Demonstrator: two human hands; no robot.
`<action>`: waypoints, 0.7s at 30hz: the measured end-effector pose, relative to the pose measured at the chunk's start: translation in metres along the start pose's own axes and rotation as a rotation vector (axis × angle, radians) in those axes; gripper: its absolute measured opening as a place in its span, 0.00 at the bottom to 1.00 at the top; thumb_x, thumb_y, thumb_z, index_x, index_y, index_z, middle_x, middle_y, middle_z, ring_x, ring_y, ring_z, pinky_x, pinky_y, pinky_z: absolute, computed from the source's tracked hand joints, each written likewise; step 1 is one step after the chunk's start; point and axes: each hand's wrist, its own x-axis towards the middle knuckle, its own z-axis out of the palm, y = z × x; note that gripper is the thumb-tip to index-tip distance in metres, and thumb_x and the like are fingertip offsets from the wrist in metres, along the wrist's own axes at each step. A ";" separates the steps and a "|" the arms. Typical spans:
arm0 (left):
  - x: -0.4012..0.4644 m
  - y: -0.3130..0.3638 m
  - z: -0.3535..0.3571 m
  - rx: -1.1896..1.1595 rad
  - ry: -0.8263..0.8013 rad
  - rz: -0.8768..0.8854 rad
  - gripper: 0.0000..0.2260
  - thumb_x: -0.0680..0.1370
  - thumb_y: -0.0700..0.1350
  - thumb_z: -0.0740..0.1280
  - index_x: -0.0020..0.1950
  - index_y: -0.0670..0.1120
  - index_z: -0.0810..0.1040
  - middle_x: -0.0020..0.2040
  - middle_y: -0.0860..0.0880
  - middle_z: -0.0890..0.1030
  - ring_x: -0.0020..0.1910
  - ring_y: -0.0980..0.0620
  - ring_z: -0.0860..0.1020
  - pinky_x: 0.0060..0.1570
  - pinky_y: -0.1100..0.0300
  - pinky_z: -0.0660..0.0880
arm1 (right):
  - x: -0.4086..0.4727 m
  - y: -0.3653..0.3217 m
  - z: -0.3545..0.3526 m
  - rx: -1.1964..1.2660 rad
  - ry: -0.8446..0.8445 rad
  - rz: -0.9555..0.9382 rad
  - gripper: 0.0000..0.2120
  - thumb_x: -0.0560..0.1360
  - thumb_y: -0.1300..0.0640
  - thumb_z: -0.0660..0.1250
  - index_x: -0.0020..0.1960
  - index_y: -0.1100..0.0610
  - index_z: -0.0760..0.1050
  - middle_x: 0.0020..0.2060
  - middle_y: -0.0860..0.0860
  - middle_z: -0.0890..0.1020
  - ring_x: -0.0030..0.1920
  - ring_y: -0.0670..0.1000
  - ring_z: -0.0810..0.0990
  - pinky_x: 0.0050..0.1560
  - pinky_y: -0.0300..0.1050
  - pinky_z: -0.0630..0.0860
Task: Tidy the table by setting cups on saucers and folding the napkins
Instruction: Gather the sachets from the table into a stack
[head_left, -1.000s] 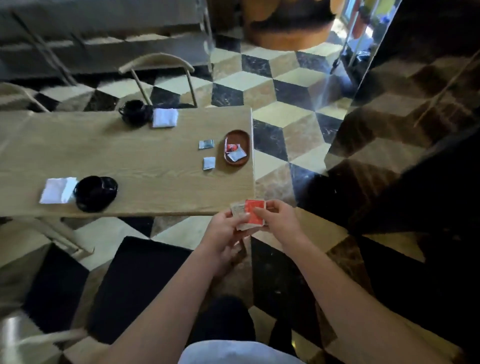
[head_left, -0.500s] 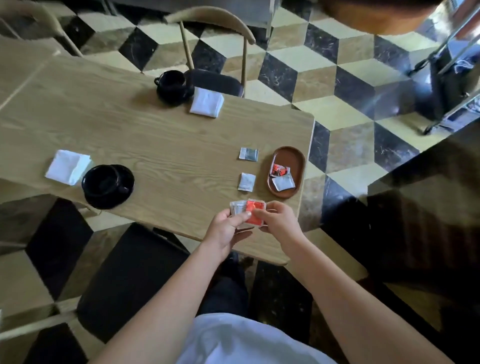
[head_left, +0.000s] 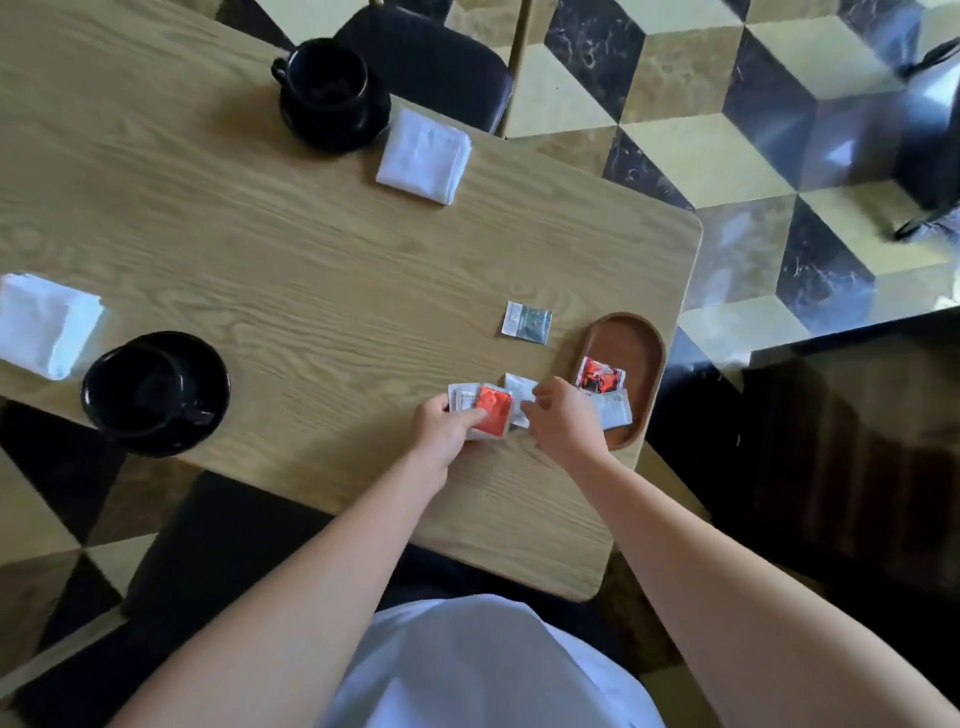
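Two black cups stand on black saucers: one cup (head_left: 139, 387) at the table's near left on its saucer (head_left: 208, 410), one cup (head_left: 324, 78) at the far side on its saucer (head_left: 363, 130). A folded white napkin (head_left: 423, 156) lies beside the far cup, another white napkin (head_left: 44, 322) at the left edge. My left hand (head_left: 444, 431) is shut on a small stack of sachets (head_left: 488, 410), red one on top. My right hand (head_left: 563, 421) pinches a white sachet (head_left: 519, 387) lying on the table beside that stack.
A brown oval tray (head_left: 644, 343) near the table's right edge holds a red and a white sachet. A grey sachet (head_left: 527, 323) lies loose on the wooden table (head_left: 291, 270). Dark chair seats stand at the near side (head_left: 208, 545) and far side (head_left: 431, 57).
The view has closed in over the table. My right hand has left the red-topped stack and reached to the white sachet beside the tray; my left hand keeps the stack.
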 end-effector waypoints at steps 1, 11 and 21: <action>0.006 0.002 -0.001 0.003 0.031 -0.008 0.06 0.74 0.35 0.72 0.47 0.45 0.81 0.46 0.43 0.83 0.46 0.46 0.80 0.52 0.53 0.76 | 0.006 -0.007 0.001 -0.058 -0.005 -0.025 0.14 0.77 0.54 0.67 0.60 0.58 0.76 0.54 0.56 0.83 0.52 0.60 0.83 0.52 0.58 0.81; 0.020 0.016 -0.012 -0.117 0.109 -0.009 0.08 0.74 0.33 0.71 0.47 0.46 0.82 0.47 0.44 0.84 0.46 0.47 0.81 0.52 0.55 0.76 | 0.051 -0.029 0.001 -0.536 -0.112 -0.303 0.10 0.78 0.53 0.69 0.54 0.58 0.74 0.54 0.57 0.73 0.47 0.63 0.81 0.39 0.51 0.72; 0.026 0.039 0.006 -0.230 0.080 -0.052 0.08 0.77 0.35 0.69 0.48 0.48 0.78 0.43 0.48 0.81 0.40 0.51 0.78 0.35 0.59 0.73 | 0.121 -0.073 -0.070 -0.509 -0.222 -0.438 0.13 0.72 0.61 0.66 0.54 0.50 0.80 0.45 0.54 0.80 0.44 0.58 0.78 0.39 0.45 0.70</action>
